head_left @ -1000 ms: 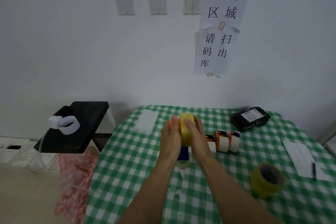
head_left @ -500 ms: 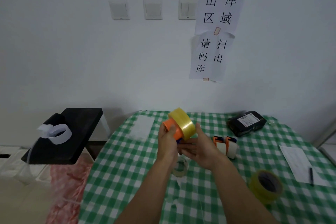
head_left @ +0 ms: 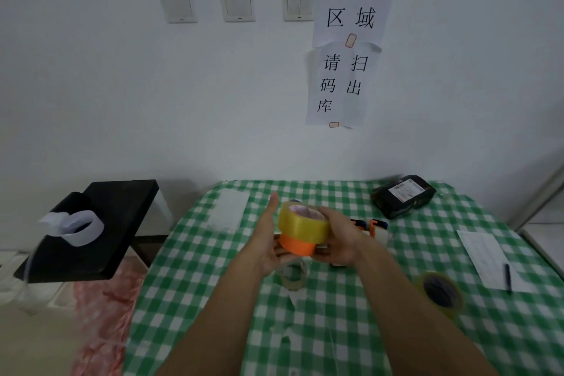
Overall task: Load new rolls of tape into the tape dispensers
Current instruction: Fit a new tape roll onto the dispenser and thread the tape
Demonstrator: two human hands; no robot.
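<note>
Green-checked table (head_left: 335, 330) in the foreground carries a spare yellow roll (head_left: 439, 291), lying flat to the right of the held roll and closer to the camera. A nearly spent clear roll (head_left: 294, 276) lies directly below the held roll.

Above it, both hands meet in mid-air. The held roll (head_left: 303, 224), yellow, now lies level with its open core facing up, stacked squarely on the orange dispenser (head_left: 297, 245). A second ago it stood on edge between the palms, and half a second ago it was tipped at a slant against the orange body. The turn suggests the roll is being pressed down onto the dispenser's hub, so this loading looks close to seated, though the hub itself is hidden.

The left hand (head_left: 268, 241) cradles the dispenser from below and from the roll's left, fingers curled under it and thumb pointing straight up beside the roll. The right hand (head_left: 341, 238) wraps the roll's right side, thumb along its top rim.

Just beyond the roll to its right, more dispensers (head_left: 377, 227) wait on the cloth. Farther back on that side sits a black parcel (head_left: 403, 195).
</note>
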